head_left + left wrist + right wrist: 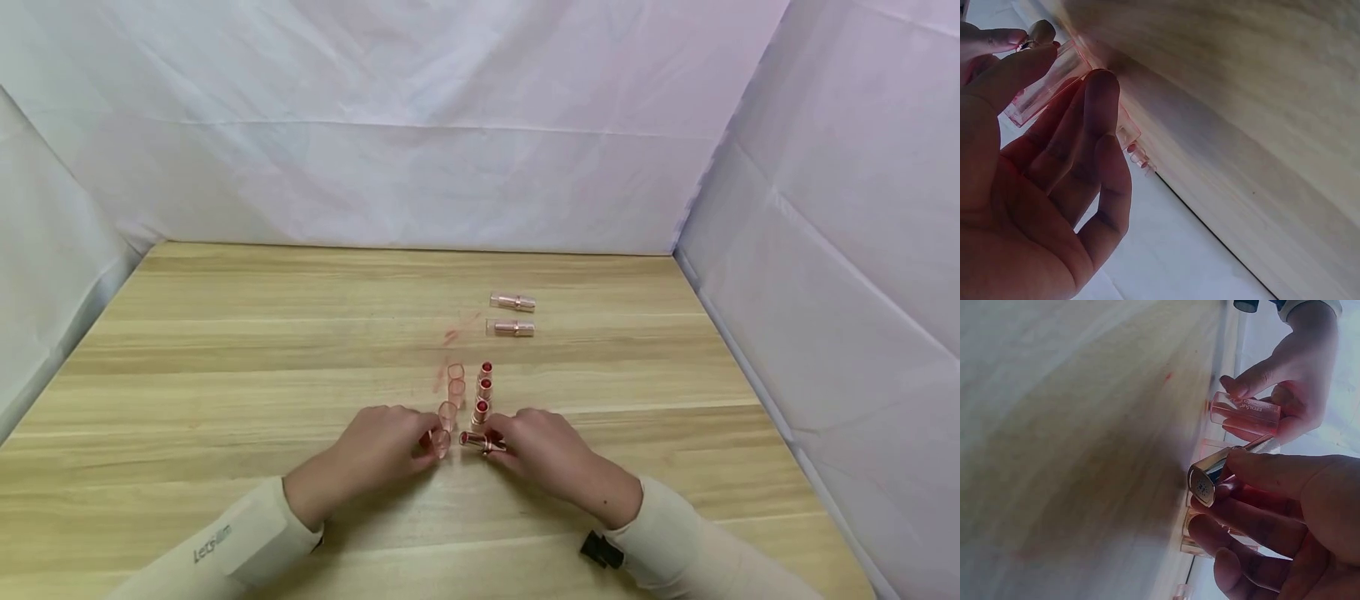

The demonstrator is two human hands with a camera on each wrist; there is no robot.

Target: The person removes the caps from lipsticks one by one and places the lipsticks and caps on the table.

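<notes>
Center-bottom of frame: left hand (375,454) pinches a clear cap (441,442), right hand (543,454) grips an open lipstick (474,439), not capped yet. 3 open ones w/ caps (454,387) beside them left; 2 capped lipsticks (512,315) further back look done.

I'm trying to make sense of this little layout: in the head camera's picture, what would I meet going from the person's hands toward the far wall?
Left hand gripping a clear cap and right hand gripping a lipstick → three upright open lipsticks beside three clear caps → nearer capped lipstick lying flat → farther capped lipstick → white cloth wall.
</notes>
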